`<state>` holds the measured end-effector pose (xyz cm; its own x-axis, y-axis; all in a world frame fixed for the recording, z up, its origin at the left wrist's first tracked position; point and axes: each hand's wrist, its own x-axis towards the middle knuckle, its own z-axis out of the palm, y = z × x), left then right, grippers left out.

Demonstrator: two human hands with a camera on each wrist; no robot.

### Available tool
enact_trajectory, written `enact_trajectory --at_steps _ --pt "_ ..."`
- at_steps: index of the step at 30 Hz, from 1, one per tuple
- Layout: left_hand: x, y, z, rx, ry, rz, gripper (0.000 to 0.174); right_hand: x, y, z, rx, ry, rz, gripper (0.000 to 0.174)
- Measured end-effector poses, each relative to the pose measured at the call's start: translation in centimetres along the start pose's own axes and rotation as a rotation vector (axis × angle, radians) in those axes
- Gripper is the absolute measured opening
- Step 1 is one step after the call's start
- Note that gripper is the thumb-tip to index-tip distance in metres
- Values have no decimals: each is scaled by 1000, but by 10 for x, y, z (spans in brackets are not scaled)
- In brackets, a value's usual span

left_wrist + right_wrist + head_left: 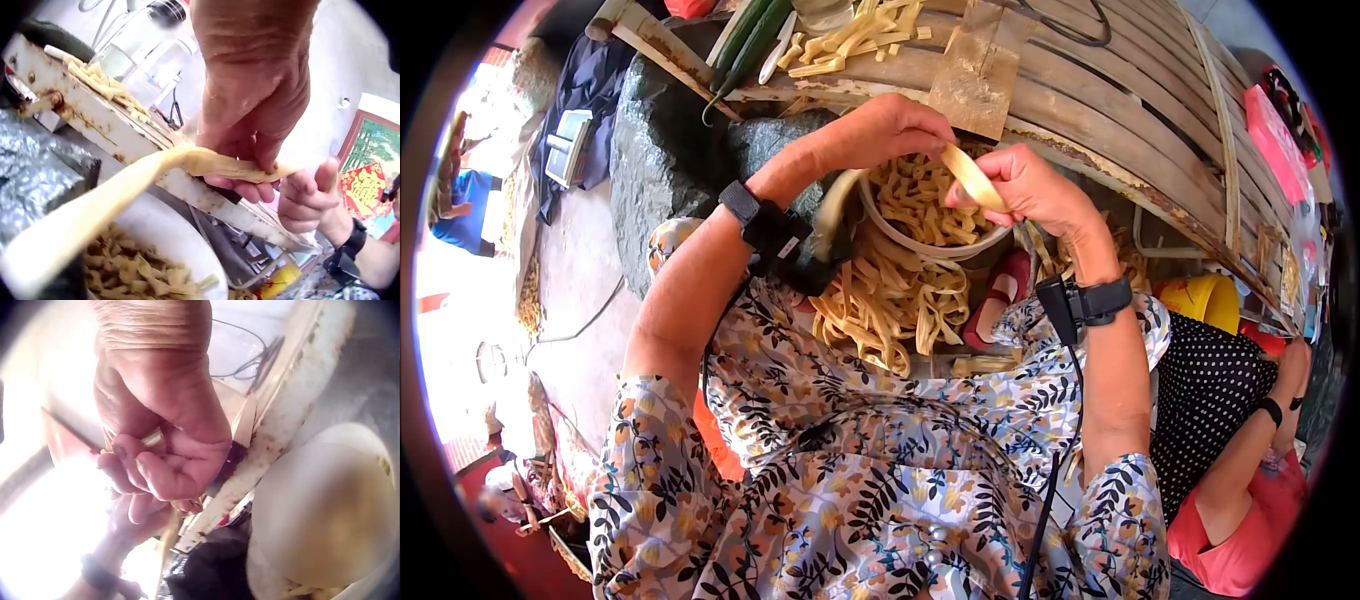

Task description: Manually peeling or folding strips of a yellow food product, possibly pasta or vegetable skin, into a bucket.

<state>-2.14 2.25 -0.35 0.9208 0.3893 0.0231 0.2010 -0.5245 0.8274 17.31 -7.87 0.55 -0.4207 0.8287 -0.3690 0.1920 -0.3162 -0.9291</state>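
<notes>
A long, soft pale yellow strip (972, 180) spans the gap between the two hands. My left hand (890, 132) pinches it between thumb and fingers, and its long free end (94, 209) trails down to the left in the left wrist view. The right hand (1035, 192) grips the strip's other part with curled fingers, which largely hide it in the right wrist view. Both hands are raised over a white bucket (874, 222) of short, twisted yellow pieces (925, 200). More long strips (890, 305) lie heaped below it, near the lap.
Beyond the bucket stands a slatted bench (1090, 95) with a rusty frame, a cardboard piece (980, 70), cut strips (855, 40) and green cucumbers (750, 45). Dark plastic sheeting (650, 170) is at left. Another person (1240, 450) sits at right by a yellow bucket (1200, 300).
</notes>
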Motion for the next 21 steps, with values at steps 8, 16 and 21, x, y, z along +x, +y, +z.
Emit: enact_trajectory --at_steps 8,16,21 --pt "13 10 16 -1000 -94 -196 24 0 -7 4 395 80 -376 38" --pt "4 1 56 -1453 -382 -138 33 -3 -6 7 5 291 -442 28" --pt "5 -1 63 -1563 -454 -100 42 -6 -12 11 -148 300 -311 23"
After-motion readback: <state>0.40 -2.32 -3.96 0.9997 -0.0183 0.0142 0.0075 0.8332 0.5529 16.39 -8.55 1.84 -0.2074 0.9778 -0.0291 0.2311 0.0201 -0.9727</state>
